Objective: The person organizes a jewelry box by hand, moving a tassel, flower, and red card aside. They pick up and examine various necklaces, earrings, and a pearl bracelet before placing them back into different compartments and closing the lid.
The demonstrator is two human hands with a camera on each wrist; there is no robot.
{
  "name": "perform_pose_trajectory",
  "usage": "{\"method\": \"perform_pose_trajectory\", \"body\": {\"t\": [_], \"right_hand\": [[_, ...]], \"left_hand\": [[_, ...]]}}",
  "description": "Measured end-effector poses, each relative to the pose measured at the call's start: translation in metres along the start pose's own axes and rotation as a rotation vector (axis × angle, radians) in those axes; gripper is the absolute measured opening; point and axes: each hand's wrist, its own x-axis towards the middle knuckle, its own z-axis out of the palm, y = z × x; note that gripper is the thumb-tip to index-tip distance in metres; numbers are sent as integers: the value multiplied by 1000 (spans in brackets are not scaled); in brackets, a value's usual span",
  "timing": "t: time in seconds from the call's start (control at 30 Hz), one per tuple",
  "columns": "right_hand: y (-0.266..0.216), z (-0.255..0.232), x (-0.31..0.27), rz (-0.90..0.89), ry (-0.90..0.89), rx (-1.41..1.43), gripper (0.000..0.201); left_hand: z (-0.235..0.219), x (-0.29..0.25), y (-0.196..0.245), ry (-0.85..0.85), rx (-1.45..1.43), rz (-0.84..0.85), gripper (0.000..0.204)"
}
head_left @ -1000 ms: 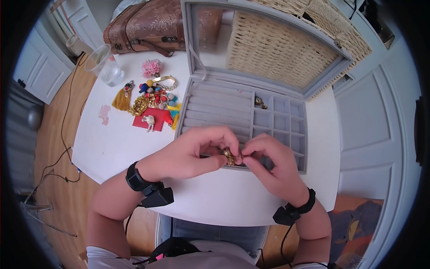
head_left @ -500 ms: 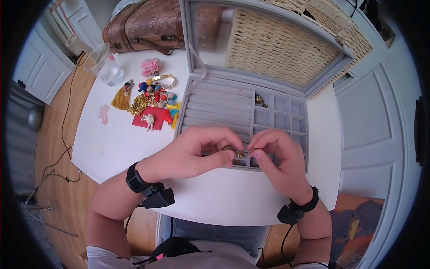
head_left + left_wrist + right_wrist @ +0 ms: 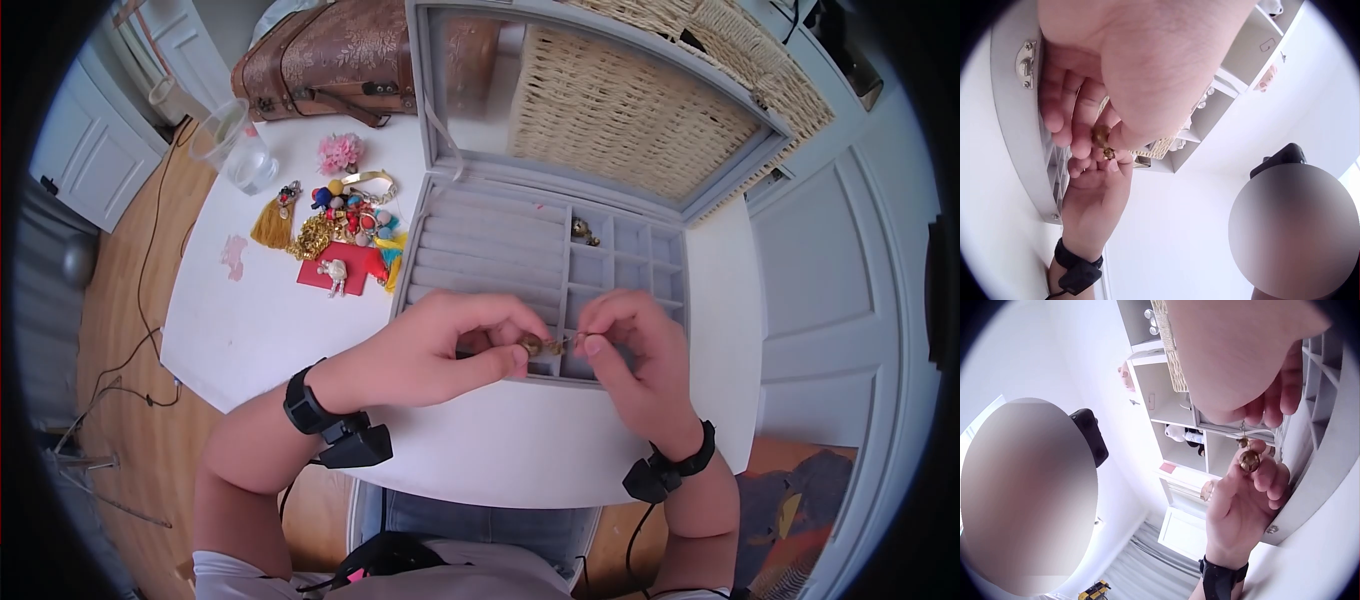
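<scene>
Between the thumb and fingers of the left hand [image 3: 430,350] is a gold beaded trinket [image 3: 532,345], held over the front edge of the grey jewelry box [image 3: 480,268]. In the right wrist view its round gold ball [image 3: 1249,460] and a smaller bead above it show clearly. The right hand [image 3: 640,365] pinches a thin end of the trinket with thumb and index finger. The left wrist view shows the trinket [image 3: 1102,134] partly hidden by fingers. Another gold trinket [image 3: 584,232] lies in a back compartment of the box.
The box's clear lid [image 3: 600,100] stands raised in front of a wicker basket [image 3: 780,85]. On the table's left lie colourful jewelry [image 3: 355,215], a yellow tassel [image 3: 270,225], a pink flower [image 3: 340,152] and a red card [image 3: 350,280]. Clear cups [image 3: 250,165] and a brown suitcase [image 3: 340,60] stand behind.
The right hand has shifted right, away from the left hand, with a thin end of the trinket between its fingertips. The gold beads now lie stretched between the hands; the left hand has moved slightly right.
</scene>
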Motion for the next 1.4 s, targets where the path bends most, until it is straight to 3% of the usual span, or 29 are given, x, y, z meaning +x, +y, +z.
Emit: {"method": "perform_pose_trajectory", "body": {"t": [0.1,0.27,0.57,0.67,0.87,1.13,1.23,1.4], "right_hand": [[-3,-5,-5,115,105,130,14],[-12,-18,1,-64,259,99,13],[-9,-40,-5,1,-16,102,12],[-11,-28,-4,122,141,6,11],[0,-11,8,60,370,102,34],[7,-26,5,78,223,-124,40],[8,-26,6,54,232,-153,37],[3,-22,8,-4,204,-253,30]], "left_hand": [[-1,0,-5,24,-30,-12,20],[-3,0,-11,59,-87,10,18],[-5,0,-12,119,-107,-4,13],[-5,0,-11,118,-96,-1,12],[-4,0,-9,112,-66,3,13],[-8,-1,-5,104,-44,-16,12],[-20,-3,6,169,-10,-27,13],[-77,-12,14,799,149,159,17]]}}
